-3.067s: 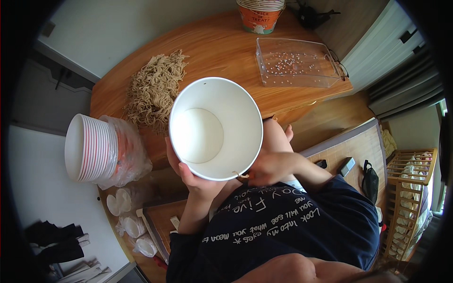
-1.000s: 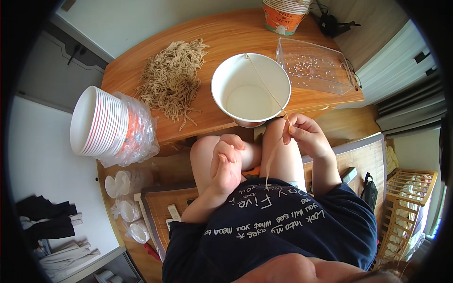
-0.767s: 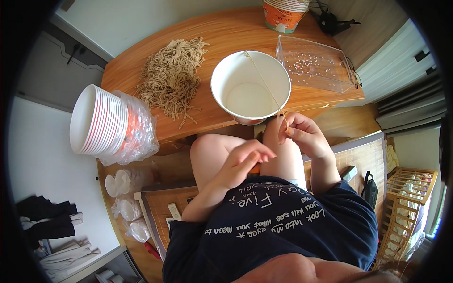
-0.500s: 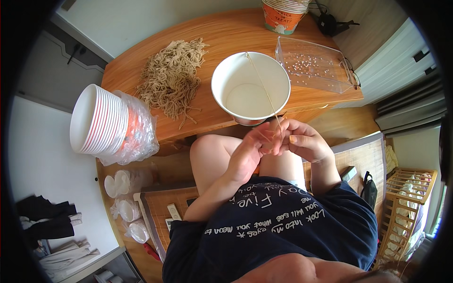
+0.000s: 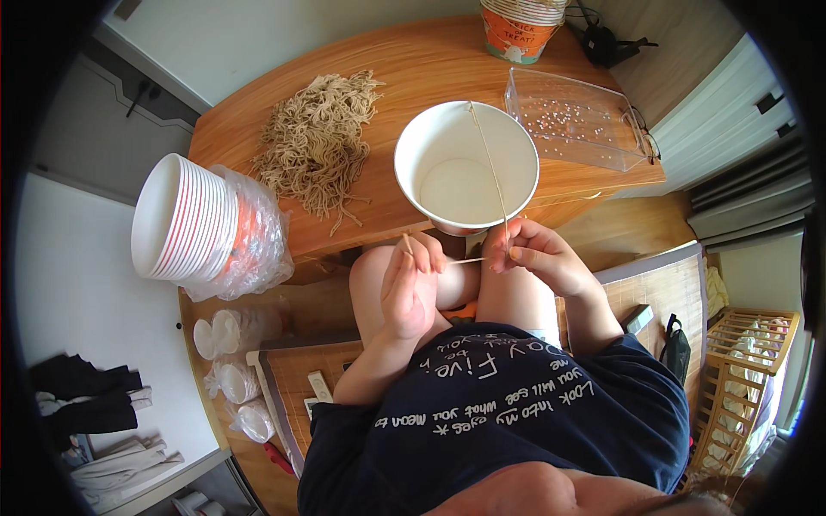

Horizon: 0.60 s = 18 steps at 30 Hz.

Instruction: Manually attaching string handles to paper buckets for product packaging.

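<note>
A white paper bucket (image 5: 443, 168) stands at the table's front edge, tilted slightly toward me. A tan string (image 5: 488, 155) runs from its far rim across the opening to the near rim. My right hand (image 5: 546, 256) pinches this string just outside the near rim, at the bucket's right side. My left hand (image 5: 409, 288), over my lap, has its fingers closed on the string's free end. Between the two hands a short length of string is stretched level. Any hole or knot at the near rim is hidden by my right fingers.
Left of the bucket lies a heap of tan strings (image 5: 318, 142). A clear tray (image 5: 594, 159) with small white beads is at the right. Stacked white buckets (image 5: 185, 219) in plastic wrap stand at the left, and orange buckets (image 5: 518, 34) at the back.
My left hand has moved left, away from my right hand, drawing the string out between them. The bucket has shifted slightly to the right and nearer in the picture.
</note>
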Each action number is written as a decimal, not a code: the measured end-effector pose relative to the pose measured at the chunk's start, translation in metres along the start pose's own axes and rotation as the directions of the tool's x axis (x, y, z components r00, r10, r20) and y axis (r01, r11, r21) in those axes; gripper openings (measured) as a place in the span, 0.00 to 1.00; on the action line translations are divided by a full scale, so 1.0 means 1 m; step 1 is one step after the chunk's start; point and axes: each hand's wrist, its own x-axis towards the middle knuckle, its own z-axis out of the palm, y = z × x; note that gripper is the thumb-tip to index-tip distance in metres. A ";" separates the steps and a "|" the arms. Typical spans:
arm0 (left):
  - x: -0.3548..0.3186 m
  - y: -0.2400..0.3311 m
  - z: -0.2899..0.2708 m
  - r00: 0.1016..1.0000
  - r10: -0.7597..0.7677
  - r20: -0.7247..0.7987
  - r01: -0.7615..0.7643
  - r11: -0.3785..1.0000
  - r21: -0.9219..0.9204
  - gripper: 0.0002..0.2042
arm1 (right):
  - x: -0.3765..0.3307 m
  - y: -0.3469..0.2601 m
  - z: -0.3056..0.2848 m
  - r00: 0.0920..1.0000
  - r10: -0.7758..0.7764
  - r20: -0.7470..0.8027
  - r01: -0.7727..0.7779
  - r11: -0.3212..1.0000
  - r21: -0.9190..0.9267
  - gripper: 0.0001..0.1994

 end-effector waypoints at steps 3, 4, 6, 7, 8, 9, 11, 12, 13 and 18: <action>0.000 0.005 0.003 0.994 -0.040 0.100 0.028 0.993 0.117 0.18 | -0.006 -0.008 0.005 0.982 -0.086 -0.170 0.068 0.992 -0.107 0.10; 0.000 0.004 0.001 0.985 -0.044 0.169 0.030 0.996 0.081 0.17 | -0.009 -0.010 0.008 0.936 -0.159 -0.313 0.101 0.976 -0.194 0.11; -0.003 0.004 0.004 0.982 -0.070 0.178 0.042 0.987 0.156 0.17 | -0.013 -0.009 0.015 0.747 -0.553 -0.371 0.267 0.759 -0.593 0.19; -0.004 0.003 0.006 0.977 -0.097 0.189 0.053 0.973 0.224 0.17 | -0.018 -0.016 0.020 0.638 -0.699 -0.323 0.271 0.597 -0.755 0.21; -0.005 0.003 0.005 0.968 -0.141 0.208 0.094 0.971 0.218 0.18 | -0.020 -0.019 0.020 0.576 -0.786 -0.225 0.364 0.493 -0.790 0.24; -0.005 0.004 0.008 0.967 -0.143 0.211 0.097 0.972 0.215 0.18 | -0.023 -0.021 0.024 0.646 -0.746 -0.163 0.443 0.540 -0.716 0.25; -0.006 0.005 0.014 0.954 -0.171 0.247 0.099 0.955 0.279 0.18 | -0.017 -0.026 0.035 0.781 -0.625 -0.006 0.549 0.690 -0.472 0.26; -0.006 0.002 0.014 0.955 -0.157 0.252 0.084 0.957 0.277 0.18 | -0.013 -0.035 0.043 0.859 -0.511 0.032 0.470 0.763 -0.443 0.26; -0.006 -0.002 0.013 0.953 -0.158 0.258 0.084 0.958 0.274 0.18 | -0.008 -0.035 0.046 0.875 -0.480 0.063 0.448 0.752 -0.483 0.25; -0.008 0.002 0.017 0.933 -0.301 0.195 0.241 0.929 0.279 0.16 | 0.004 -0.025 0.046 0.913 -0.407 0.038 0.394 0.851 -0.347 0.21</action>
